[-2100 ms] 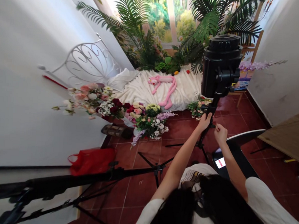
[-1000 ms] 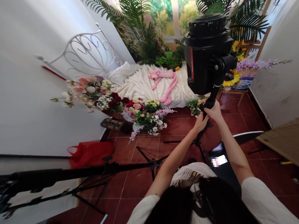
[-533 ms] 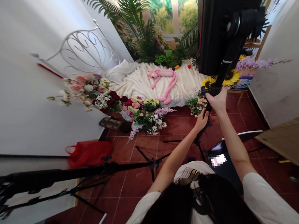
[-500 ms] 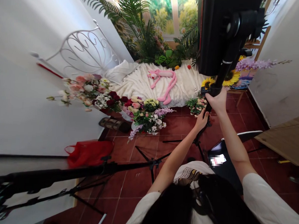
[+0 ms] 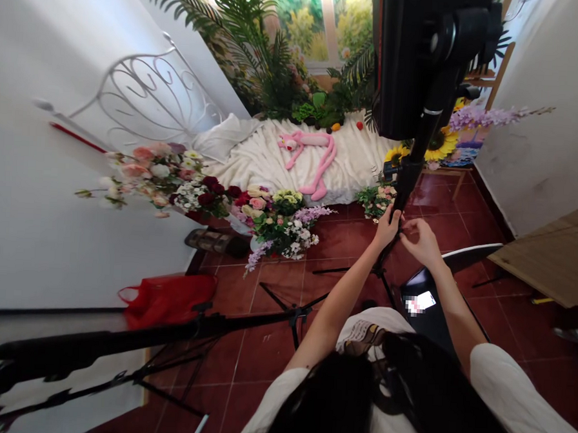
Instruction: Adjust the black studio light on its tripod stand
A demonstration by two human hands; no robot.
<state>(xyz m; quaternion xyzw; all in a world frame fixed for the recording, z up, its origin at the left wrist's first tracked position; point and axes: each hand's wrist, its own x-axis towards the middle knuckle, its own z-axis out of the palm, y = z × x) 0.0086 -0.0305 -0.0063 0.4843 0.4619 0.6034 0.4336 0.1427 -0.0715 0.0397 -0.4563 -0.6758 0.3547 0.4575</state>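
Note:
A black light stand (image 5: 409, 181) rises in front of me, with a large black lamp head (image 5: 402, 67) tilted at its top. My left hand (image 5: 388, 231) is closed round the lower part of the pole. Beside it, at the same height, my right hand (image 5: 421, 241) has its fingers curled in against the pole's side. Its thumb and fingertips pinch at a small spot there; what they hold is hidden. A collar with a clamp knob (image 5: 391, 171) sits higher on the pole. The stand's legs spread on the tiled floor (image 5: 336, 245).
A second black stand (image 5: 167, 329) slants across the lower left, beside a red bag (image 5: 168, 297). Ahead, a pink plush toy (image 5: 316, 156) lies on a white blanket (image 5: 253, 156), with artificial flowers (image 5: 288, 223) before it. A phone (image 5: 421, 303) rests on a dark seat at right.
My right hand has let go of the upper pole near the collar and come down beside my left hand. The left hand keeps its hold. The view has shifted slightly.

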